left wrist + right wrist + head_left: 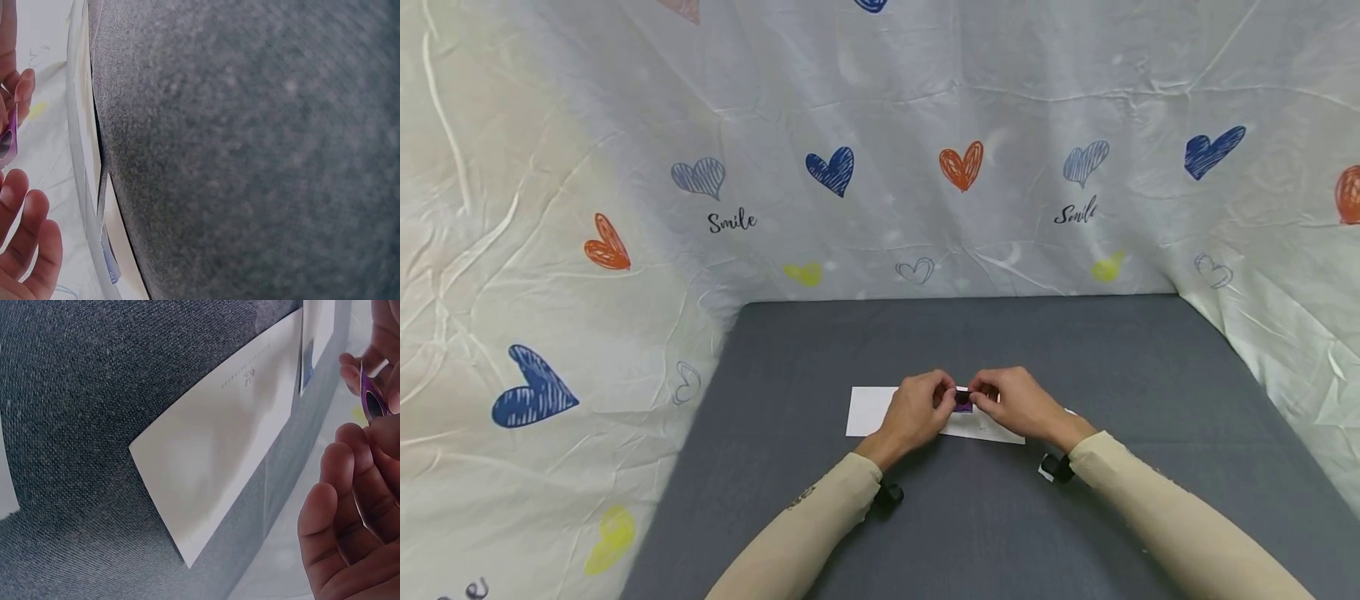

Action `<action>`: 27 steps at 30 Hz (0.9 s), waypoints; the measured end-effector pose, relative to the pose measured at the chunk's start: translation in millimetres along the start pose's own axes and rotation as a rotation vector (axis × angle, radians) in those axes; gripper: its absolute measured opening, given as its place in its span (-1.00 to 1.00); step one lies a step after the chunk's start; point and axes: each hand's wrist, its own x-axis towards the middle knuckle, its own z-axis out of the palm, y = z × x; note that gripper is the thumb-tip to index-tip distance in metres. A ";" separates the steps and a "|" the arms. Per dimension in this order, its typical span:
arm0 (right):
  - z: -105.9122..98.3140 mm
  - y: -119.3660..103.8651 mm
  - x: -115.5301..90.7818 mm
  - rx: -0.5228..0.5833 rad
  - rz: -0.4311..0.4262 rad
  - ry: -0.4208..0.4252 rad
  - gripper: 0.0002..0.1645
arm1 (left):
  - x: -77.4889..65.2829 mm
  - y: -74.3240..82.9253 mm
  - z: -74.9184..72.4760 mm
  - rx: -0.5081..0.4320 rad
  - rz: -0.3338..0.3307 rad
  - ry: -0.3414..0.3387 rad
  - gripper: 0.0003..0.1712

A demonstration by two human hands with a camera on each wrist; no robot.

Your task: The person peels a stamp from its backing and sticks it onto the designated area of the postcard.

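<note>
My left hand (919, 406) and right hand (1013, 402) meet near the middle of the table, fingertips close together. Between them they pinch a small, thin purple piece (963, 407) with a dark centre, the left hand at its left side and the right hand at its right. In the right wrist view the purple piece (373, 403) shows a dark oval and is tilted, its ends covered by fingers. Below the hands lie white rectangular papers; one paper (212, 437) bears faint print and handwriting, and another paper (868, 408) extends out past my left hand.
A dark grey cloth (962, 517) covers the table. Behind it and along both sides hangs a white curtain (887, 225) printed with hearts. Near my right wrist a small white scrap (1045, 468) shows beside the black wrist camera (1057, 468).
</note>
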 end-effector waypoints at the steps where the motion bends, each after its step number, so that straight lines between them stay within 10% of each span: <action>1: 0.3 0.2 -0.1 0.001 0.002 -0.003 -0.93 | 0.0 0.0 0.2 -0.001 -0.001 0.000 -0.95; 27: -2.2 6.5 -2.7 0.010 -0.005 -0.010 -0.89 | 4.5 3.7 -0.6 0.033 0.021 -0.014 -0.95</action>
